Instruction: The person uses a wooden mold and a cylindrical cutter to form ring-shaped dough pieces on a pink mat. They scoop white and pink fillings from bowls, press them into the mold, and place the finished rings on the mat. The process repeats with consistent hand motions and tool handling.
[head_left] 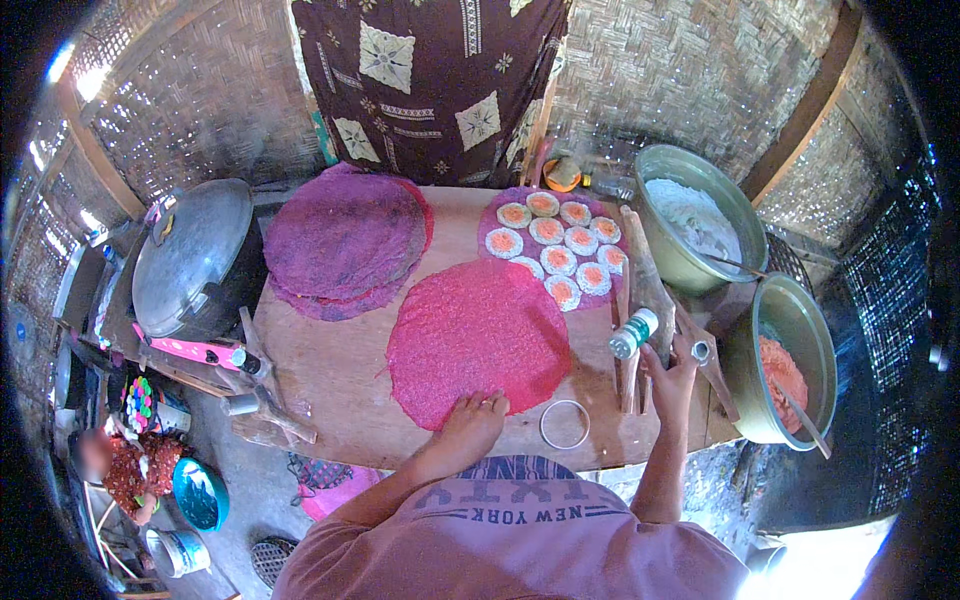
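A round pink cloth-like sheet (478, 340) lies on the wooden tabletop in front of me. My left hand (474, 424) rests at its near edge, with curled fingers closed on the rim. To the right, my right hand (670, 382) reaches among rough wooden pieces, thumb and fingers apart. Just above its thumb is a small white and green container (634, 333). A short grey tube end (701, 350) shows beside the fingers. Between my hands lies a thin white ring (565, 425). Beyond the pink sheet, several white discs with orange centres (547, 230) sit on a purple sheet (492, 217), partly overlapped by the pink one.
A stack of purple sheets (345, 235) lies at the back left, beside a large lidded pot (195, 260). At right stand a tub of white stuff (650, 165) and a tub of orange stuff (822, 350). A person (145, 470) is low at far left, near a teal basin (202, 495).
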